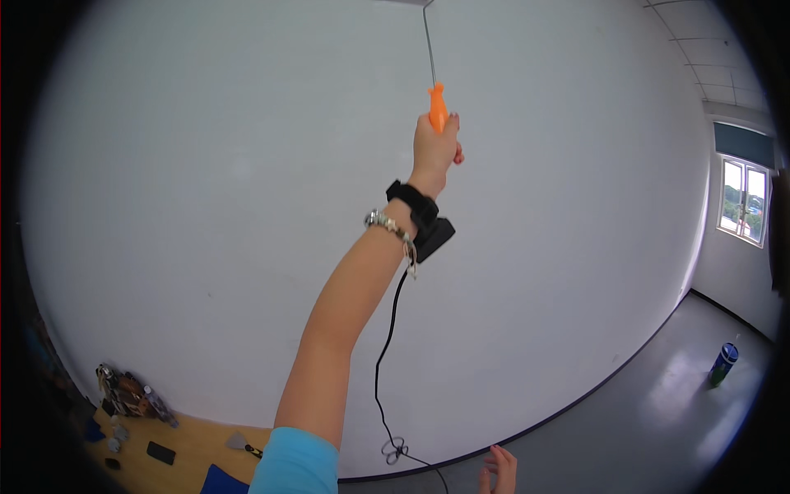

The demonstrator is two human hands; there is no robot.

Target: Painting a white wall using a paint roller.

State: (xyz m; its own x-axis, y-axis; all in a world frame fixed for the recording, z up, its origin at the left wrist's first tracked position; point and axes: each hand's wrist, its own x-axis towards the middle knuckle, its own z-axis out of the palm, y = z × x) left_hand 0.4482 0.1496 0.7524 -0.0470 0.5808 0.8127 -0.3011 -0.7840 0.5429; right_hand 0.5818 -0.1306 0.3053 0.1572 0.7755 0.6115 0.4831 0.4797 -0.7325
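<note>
My left hand [436, 155] is raised high in front of a pale wall [206, 230], its fingers wrapped round the orange handle [439, 109] of a paint roller. From the handle a thin bent metal rod [429, 48] runs up to the top of the view, where the roller head is mostly cut off. A black device [434, 239] is strapped to my left wrist, beside a beaded bracelet [378, 220]. Low in the view, my right hand [499, 472] shows only in part, fingers loosely bent and apart, with nothing seen in it.
A black cable [378, 362] hangs from the wrist device, looped near the floor. At lower left, a wooden table [193, 428] bears a phone [161, 452], a scraper [237, 440], a bottle [160, 406] and a brown bag [127, 395]. A blue-green can-shaped object [723, 365] stands on the floor near a window [743, 200].
</note>
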